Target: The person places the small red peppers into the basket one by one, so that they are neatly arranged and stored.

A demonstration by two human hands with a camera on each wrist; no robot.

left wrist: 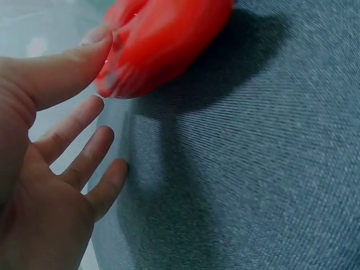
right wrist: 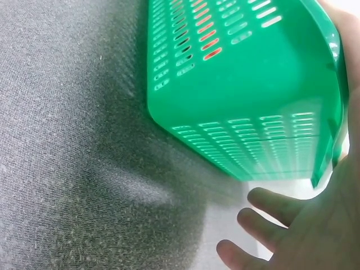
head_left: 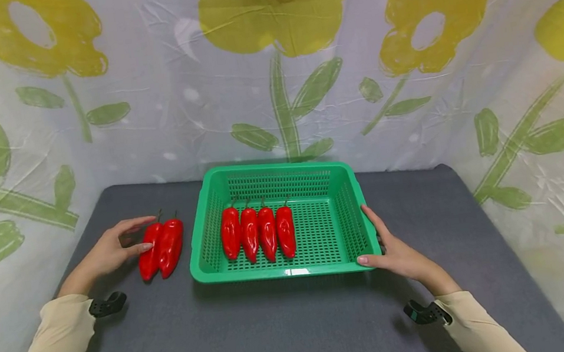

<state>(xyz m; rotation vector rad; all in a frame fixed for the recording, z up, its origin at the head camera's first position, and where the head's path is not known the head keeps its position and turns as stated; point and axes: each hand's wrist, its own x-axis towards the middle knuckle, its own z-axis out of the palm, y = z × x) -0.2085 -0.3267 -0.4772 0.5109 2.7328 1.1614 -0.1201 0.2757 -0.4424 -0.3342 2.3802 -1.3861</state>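
Observation:
A green plastic basket point(head_left: 284, 272) sits mid-table with several glossy red peppers point(head_left: 250, 235) lying side by side in its left half. To its left, two more peppers lie together on the table: an outer pepper point(head_left: 149, 262) and an inner pepper point(head_left: 170, 249). My left hand point(head_left: 110, 250) is at the outer pepper, thumb against or just over it; in the left wrist view the other visible fingers stay spread. My right hand point(head_left: 398, 253) holds the basket's near right corner, thumb over the rim and index finger along the outside. Its lower fingers point(right wrist: 270, 225) extend free below the rim.
Dark grey cloth covers the table point(head_left: 282, 336). A white curtain point(head_left: 164, 96) with yellow flowers hangs behind and at both sides, close to the basket's far edge. Black straps point(head_left: 108, 305) circle both wrists.

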